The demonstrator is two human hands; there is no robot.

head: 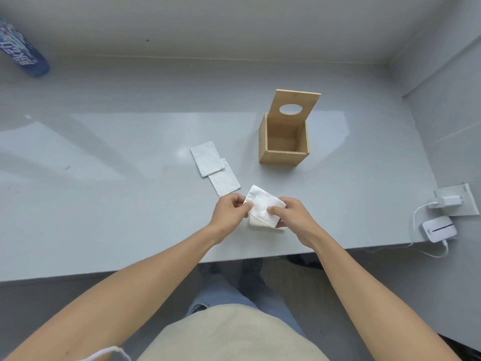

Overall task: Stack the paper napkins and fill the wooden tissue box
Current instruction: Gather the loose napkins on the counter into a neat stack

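A small stack of white folded napkins (261,208) is held just above the grey table near its front edge. My left hand (230,213) pinches its left side and my right hand (292,217) grips its right side. Two more napkins lie flat and overlapping on the table to the upper left: one (207,162) partly covers the other (225,181). The wooden tissue box (282,142) stands behind the hands, empty inside, its lid (295,106) with an oval hole raised upright at the back.
A blue printed bottle (22,52) lies at the far left corner. A white charger on a plate (453,200) and a small white device (440,229) with a cable sit at the table's right edge. The grey table (104,178) ends at walls behind and to the right.
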